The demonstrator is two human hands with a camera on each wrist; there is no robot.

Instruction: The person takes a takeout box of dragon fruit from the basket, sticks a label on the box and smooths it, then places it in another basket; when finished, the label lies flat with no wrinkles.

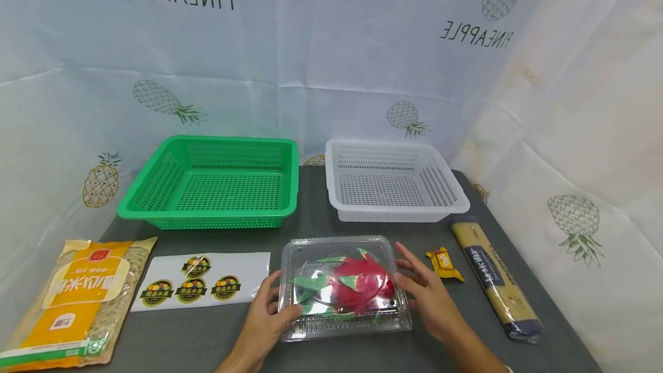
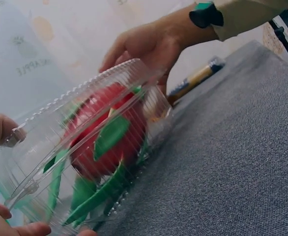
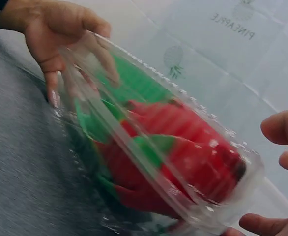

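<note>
A clear plastic clamshell box [image 1: 305, 327] with its lid down lies at the front middle of the table. Inside it is a red dragon fruit [image 1: 357, 284] with green leaf-like scales, also seen through the wall in the left wrist view. My left hand [image 1: 269, 312] grips the box's left end, thumb over the front left of the lid and fingers along the side wall. At the opposite end is my right hand [image 1: 427, 292], its fingers spread and its thumb at the right edge. In the right wrist view, those fingers [image 3: 284, 128] stand apart from the plastic.
Behind the box stand a green basket [image 1: 207, 214] and a white basket [image 1: 404, 213]. To the left lie a sticker sheet [image 1: 254, 263] and a noodle bag [image 1: 77, 298]. On the right are a small yellow packet [image 1: 444, 263] and a spaghetti pack [image 1: 494, 275]. Pineapple-print cloth [image 1: 342, 27] hangs behind.
</note>
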